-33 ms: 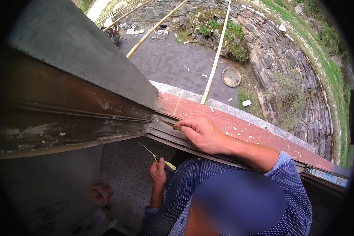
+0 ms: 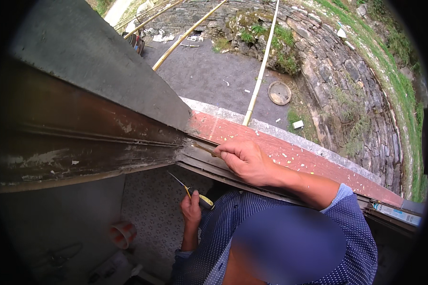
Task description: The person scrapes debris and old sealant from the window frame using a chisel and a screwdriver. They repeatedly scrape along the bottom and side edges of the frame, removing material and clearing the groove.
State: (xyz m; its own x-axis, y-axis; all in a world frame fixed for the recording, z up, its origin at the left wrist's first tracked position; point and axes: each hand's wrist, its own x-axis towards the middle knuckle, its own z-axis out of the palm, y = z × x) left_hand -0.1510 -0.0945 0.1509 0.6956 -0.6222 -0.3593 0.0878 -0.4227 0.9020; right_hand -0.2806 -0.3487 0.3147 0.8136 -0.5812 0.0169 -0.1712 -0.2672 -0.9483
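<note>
My right hand (image 2: pixel 248 162) is closed, pinching a thin brown strip (image 2: pixel 203 148) between thumb and fingers. The strip points left along the dirty window track (image 2: pixel 209 161), close to the corner where the track meets the brown frame (image 2: pixel 95 137). I cannot tell what the strip is made of. Lower down, on the inner side of the sill, my left hand (image 2: pixel 191 210) is closed around a screwdriver-like tool (image 2: pixel 205 201) with a black-and-yellow handle. Its thin shaft slants up and left, touching nothing.
A reddish outer sill (image 2: pixel 290 154) with pale crumbs runs beyond the track. A white-and-blue tube (image 2: pixel 397 213) lies at its right end. Bamboo poles (image 2: pixel 261 71) stretch outward over the yard below. Inside, an orange-and-white bucket (image 2: pixel 122 234) stands on the patterned floor.
My right hand has shifted slightly right along the track with the strip, drawing its tip away from the corner. My left hand and its tool look the same.
</note>
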